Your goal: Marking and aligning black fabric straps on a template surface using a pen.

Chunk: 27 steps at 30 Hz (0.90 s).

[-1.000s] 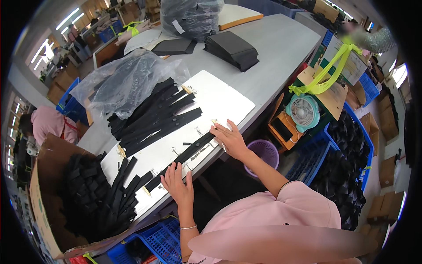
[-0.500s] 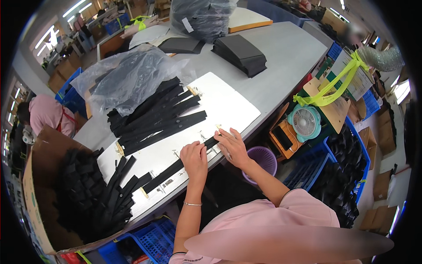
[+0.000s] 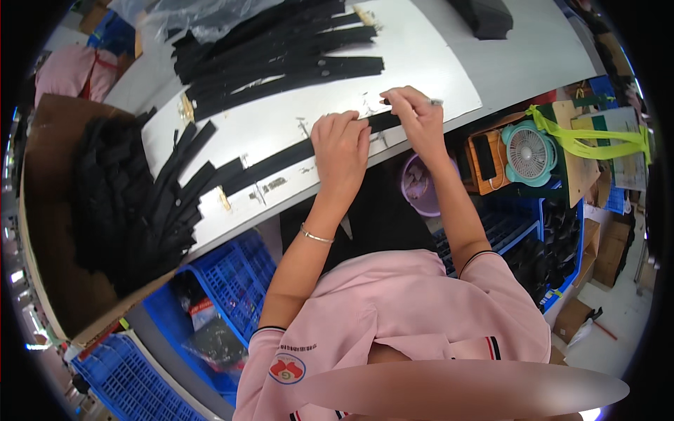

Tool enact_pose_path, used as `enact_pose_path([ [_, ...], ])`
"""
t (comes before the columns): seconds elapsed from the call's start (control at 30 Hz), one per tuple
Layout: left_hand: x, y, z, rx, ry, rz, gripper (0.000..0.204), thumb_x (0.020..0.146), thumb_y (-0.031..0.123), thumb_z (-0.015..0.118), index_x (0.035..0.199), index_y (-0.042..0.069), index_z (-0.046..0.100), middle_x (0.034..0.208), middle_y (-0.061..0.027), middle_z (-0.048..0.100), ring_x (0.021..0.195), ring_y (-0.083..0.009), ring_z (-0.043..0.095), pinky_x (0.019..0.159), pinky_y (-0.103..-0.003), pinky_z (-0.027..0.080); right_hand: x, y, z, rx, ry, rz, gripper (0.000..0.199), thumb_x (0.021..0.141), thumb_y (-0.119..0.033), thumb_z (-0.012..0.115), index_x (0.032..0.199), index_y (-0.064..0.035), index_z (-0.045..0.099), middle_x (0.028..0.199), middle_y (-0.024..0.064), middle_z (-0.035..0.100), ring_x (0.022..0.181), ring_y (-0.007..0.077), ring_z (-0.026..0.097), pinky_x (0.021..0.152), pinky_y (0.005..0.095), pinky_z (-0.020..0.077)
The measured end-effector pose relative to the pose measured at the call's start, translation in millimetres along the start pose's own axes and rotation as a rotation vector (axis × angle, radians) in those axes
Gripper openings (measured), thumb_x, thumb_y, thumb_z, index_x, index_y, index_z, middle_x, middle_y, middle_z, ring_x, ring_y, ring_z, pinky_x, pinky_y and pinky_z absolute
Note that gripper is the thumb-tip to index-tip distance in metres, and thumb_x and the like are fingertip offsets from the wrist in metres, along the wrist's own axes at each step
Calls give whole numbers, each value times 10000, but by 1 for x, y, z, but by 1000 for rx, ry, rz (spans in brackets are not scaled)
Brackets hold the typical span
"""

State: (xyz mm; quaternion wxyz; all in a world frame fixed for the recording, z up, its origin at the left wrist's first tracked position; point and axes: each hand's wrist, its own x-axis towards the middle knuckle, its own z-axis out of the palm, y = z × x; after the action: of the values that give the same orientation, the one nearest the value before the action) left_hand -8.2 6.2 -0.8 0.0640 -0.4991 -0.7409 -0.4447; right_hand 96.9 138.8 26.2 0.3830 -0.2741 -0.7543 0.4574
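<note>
A long black fabric strip (image 3: 281, 160) lies along the front of the white board (image 3: 421, 59), over dark marks drawn there. My left hand (image 3: 342, 149) presses on this strip, its fingers close together and bent over it. Near the strip's right end, my right hand (image 3: 419, 125) is closed around a slim pen-like tool (image 3: 435, 102). Its silvery end shows beside the knuckles and a dark tip shows by the fingertips; the middle is hidden. Behind my hands several black strips with round snaps (image 3: 281, 74) lie side by side.
A cardboard box (image 3: 42, 210) heaped with black strips stands at the left, some spilling onto the board. On the right are a teal fan (image 3: 529, 153), a phone (image 3: 484, 156) and a purple bin (image 3: 419, 186). Blue crates (image 3: 239, 277) stand below the table edge.
The view has tilted down toward my body. My right hand has lifted and turned, and the pen-like tool now sticks out of it. My left hand stays on the strip.
</note>
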Motion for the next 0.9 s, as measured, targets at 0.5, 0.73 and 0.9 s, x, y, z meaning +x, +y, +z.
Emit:
enact_pose_path([
  [0.5, -4, 2, -4, 9, 35, 30, 113, 825, 69, 783, 929, 48, 743, 1054, -31, 710, 1041, -247, 619, 987, -410, 428, -4, 21, 15, -223, -124, -80, 240, 990, -178, 678, 857, 19, 714, 732, 71, 702, 547, 147, 576, 536, 292, 451],
  [0.73, -5, 2, -3, 15, 39, 42, 114, 820, 72, 786, 925, 55, 747, 1051, -29, 710, 1032, -243, 622, 991, -405, 426, -6, 19, 18, -225, -85, -157, 235, 986, -159, 680, 855, 33, 710, 747, 67, 716, 546, 137, 576, 538, 274, 451],
  [0.9, -6, 1, -1, 17, 36, 39, 118, 822, 77, 778, 930, 55, 736, 1064, -35, 687, 1056, -251, 603, 1021, -446, 416, -7, 22, 13, -1, -121, -51, 232, 973, -149, 685, 827, 30, 707, 659, 62, 665, 540, 101, 548, 527, 274, 436],
])
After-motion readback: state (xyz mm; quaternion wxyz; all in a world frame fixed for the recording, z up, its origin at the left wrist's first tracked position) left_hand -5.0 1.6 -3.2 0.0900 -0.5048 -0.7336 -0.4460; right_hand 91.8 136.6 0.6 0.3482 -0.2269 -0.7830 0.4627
